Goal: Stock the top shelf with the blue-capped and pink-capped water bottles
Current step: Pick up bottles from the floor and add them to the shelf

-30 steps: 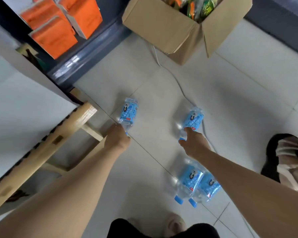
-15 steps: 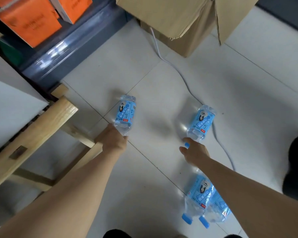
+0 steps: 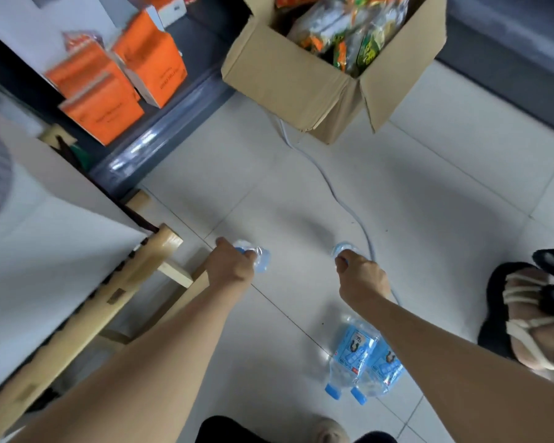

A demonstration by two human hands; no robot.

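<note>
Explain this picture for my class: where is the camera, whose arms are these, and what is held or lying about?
There is no machine: a camera on a person's head looks down at their own bare arms. The left hand grips one water bottle by its top, and the right hand grips a second bottle the same way. Two more blue-capped bottles lie side by side on the tiled floor, near a white cable. Farther off stands an open cardboard box of snack packets.
</note>
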